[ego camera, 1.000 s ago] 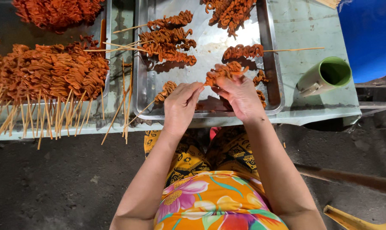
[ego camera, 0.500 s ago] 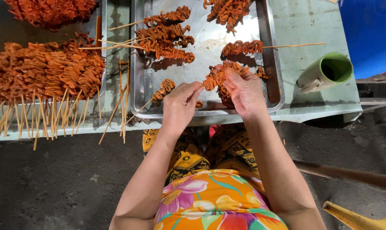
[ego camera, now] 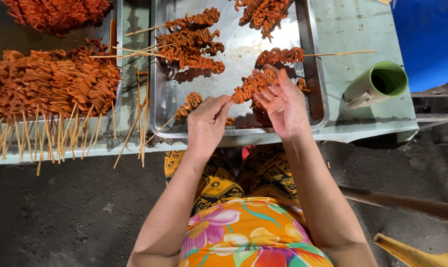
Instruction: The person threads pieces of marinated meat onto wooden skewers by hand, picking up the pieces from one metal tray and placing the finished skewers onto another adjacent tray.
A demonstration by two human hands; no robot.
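Pale green table (ego camera: 352, 29); dark ground (ego camera: 60, 212)

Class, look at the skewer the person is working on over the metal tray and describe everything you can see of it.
The skewer is a thin pale wooden stick threaded with folded, orange-red coated strips of meat. It lies tilted above the shiny metal tray, its top end towards the right. The left hand pinches its lower end, and the right hand grips the meat at the upper end. Its stick is mostly hidden.

Street-food preparation stall: metal tray (ego camera: 313, 64) of orange skewered meat; beside it, finished skewer heap (ego camera: 50, 84); bare ground below.
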